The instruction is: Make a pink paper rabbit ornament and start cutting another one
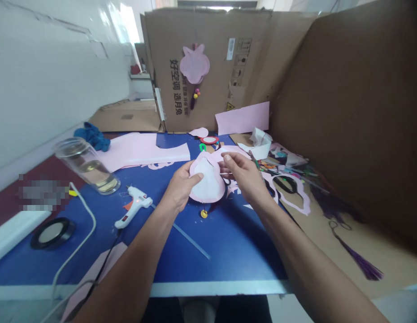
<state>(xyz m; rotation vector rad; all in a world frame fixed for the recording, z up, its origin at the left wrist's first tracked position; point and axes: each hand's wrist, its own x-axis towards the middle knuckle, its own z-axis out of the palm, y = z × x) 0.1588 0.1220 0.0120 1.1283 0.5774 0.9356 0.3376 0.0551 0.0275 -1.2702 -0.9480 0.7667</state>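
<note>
My left hand point(182, 185) grips a gourd-shaped ornament point(204, 181), its thumb lying across the front. The ornament has a white middle and a pink border. At its top is a bright green ring point(202, 147), and a yellow bead point(204, 214) hangs below on a dark cord. Beside the ornament's right edge is my right hand point(240, 170), fingers bent and apart from the thumb, with nothing visible between them. Some of its fingertips are close to the edge; whether they touch it I cannot tell. A white glue gun point(133, 207) lies left of my left forearm.
A glass of pale liquid point(99, 172), black tape roll point(53, 233) and white cable point(90, 215) are at left. A glue stick point(191, 241) lies in front. Pink sheets point(128, 150) lie behind; scraps, scissors point(339, 225) and a purple tassel point(363, 262) are right. Cardboard walls point(255, 85) enclose the back.
</note>
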